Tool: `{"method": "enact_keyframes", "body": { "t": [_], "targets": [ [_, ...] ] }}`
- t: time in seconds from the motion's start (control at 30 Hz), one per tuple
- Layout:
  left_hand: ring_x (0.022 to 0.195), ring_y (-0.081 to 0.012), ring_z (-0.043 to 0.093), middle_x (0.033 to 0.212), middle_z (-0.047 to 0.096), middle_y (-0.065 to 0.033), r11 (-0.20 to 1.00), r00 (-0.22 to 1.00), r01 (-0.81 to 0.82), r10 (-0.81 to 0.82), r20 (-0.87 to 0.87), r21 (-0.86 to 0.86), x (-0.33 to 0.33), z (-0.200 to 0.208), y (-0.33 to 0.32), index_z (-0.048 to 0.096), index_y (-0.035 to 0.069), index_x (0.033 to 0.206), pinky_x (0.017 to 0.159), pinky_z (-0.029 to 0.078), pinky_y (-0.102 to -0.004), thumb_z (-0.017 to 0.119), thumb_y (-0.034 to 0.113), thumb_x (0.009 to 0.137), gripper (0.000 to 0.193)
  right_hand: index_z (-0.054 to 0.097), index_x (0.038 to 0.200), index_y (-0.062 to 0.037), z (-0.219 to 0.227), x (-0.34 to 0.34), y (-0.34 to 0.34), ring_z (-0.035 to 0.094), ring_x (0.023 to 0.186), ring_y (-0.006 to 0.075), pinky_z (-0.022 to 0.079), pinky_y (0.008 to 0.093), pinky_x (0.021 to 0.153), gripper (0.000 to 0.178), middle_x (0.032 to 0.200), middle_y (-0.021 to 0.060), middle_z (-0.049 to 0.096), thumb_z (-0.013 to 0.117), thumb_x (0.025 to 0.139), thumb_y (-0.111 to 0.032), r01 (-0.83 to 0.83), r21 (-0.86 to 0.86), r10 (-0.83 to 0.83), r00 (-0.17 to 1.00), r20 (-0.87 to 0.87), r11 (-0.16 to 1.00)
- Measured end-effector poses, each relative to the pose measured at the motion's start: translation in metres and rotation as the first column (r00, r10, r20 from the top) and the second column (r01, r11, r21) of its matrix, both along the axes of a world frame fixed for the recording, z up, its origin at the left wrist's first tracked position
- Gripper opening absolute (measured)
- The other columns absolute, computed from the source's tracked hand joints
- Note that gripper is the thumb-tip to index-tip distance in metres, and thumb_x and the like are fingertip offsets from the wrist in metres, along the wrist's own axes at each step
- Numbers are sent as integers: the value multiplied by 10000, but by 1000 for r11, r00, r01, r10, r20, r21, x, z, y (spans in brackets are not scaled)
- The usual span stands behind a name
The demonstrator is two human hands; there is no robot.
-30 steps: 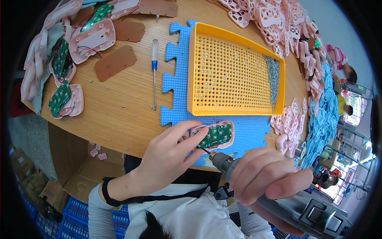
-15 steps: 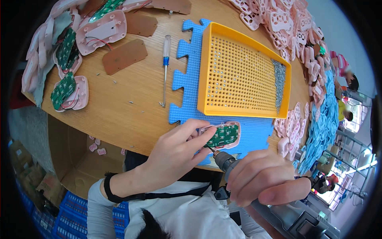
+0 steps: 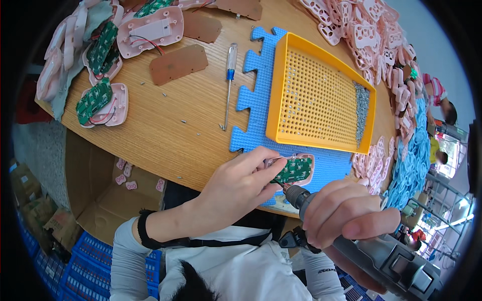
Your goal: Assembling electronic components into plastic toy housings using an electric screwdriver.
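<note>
My left hand [image 3: 243,183] is closed on a small pink plastic housing [image 3: 312,173] with a green circuit board [image 3: 297,170] inside. It rests near the table's front edge on a blue foam mat [image 3: 327,168]. In my right hand [image 3: 346,213] is a grey power screwdriver [image 3: 389,266], its fingers wrapped round the body. The tool's chuck [image 3: 296,195] points at the left end of the board, where its bit meets the housing beside my left fingertips. The exact contact point is partly hidden by those fingers.
A yellow perforated tray [image 3: 273,108] with small screws [image 3: 361,113] lies behind the housing. A hand screwdriver [image 3: 230,75] lies left of it. Pink shells with boards [image 3: 120,103] and brown boards [image 3: 178,64] are at left. Pink parts [image 3: 364,35] and blue parts [image 3: 409,160] pile at right.
The whole scene has shifted to the right in view, as the camera turned. Both hands keep their grips, and the screwdriver bit stays at the left end of the board.
</note>
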State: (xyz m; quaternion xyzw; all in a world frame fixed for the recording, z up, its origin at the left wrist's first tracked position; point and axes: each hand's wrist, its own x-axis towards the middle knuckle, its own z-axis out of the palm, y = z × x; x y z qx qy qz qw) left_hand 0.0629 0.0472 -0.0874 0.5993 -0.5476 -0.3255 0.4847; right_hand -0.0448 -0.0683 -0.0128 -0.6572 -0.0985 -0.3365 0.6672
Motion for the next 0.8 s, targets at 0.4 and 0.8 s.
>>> {"method": "enact_keyframes", "body": {
  "t": [0.4, 0.8],
  "targets": [
    [736, -165, 598, 1034, 573, -105, 1000, 1000, 3, -3, -7, -13, 2, 0, 2, 623, 7, 1094, 652, 508, -263, 713, -2, 677, 427, 498, 769, 102, 4, 4, -1, 548, 467, 265, 464, 339, 421, 162, 593, 171, 538, 607, 741, -15, -69, 32, 70, 998, -6, 997],
    [820, -229, 562, 1036, 575, -102, 998, 991, 57, -52, 121, -40, 2, 5, -5, 604, 3, 1095, 709, 486, -325, 734, 98, 702, 424, 368, 1158, -23, 5, -63, -20, 494, 530, 171, 424, 307, 520, 851, 692, 110, 544, 472, 745, -760, 474, 64, -473, 880, -38, 878]
  ]
}}
